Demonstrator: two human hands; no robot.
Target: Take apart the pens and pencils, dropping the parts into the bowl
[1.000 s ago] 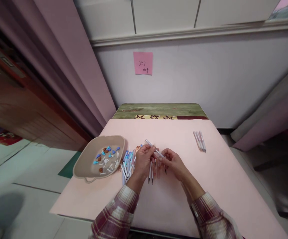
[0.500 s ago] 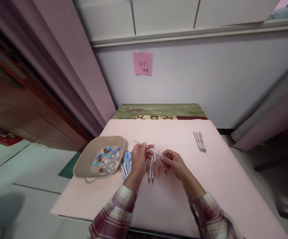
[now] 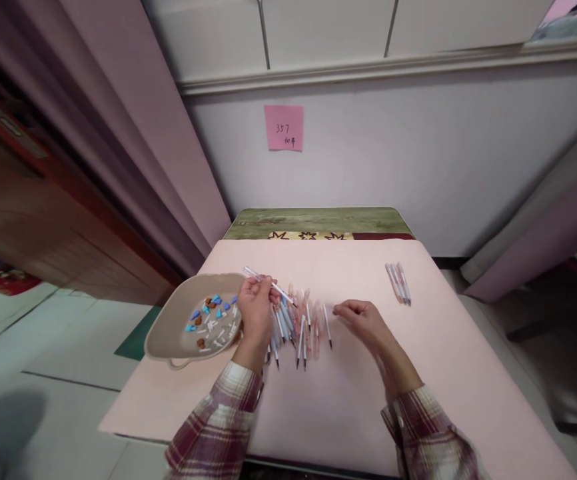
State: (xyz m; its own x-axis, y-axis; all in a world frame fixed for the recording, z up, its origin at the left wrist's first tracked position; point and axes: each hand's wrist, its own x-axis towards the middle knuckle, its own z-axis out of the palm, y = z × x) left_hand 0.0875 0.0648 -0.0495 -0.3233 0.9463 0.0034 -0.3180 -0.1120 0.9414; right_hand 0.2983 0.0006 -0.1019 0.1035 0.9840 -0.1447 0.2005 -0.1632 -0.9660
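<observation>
My left hand (image 3: 258, 303) is closed around a pen (image 3: 283, 293), whose clear barrel sticks out at upper left and white refill with a dark tip points right and down. To the right, my right hand (image 3: 363, 321) has thumb and fingertips pressed together, apart from the pen; whatever may be between them is too small to make out. Below and between the hands lie several white refills (image 3: 301, 337) with dark tips, pinkish clear pen barrels (image 3: 317, 327) and bluish barrels (image 3: 284, 320).
A beige basin (image 3: 166, 333) at the left holds small blue and brown pieces and many little white bits. Several assembled-looking pens (image 3: 398, 283) lie side by side at the right of the pink-covered table (image 3: 348, 407). A wall with a pink note (image 3: 283, 128) stands behind.
My left hand has moved left with the pen, toward the basin's edge. My right hand has come off the refill's tip and shifted slightly right.
</observation>
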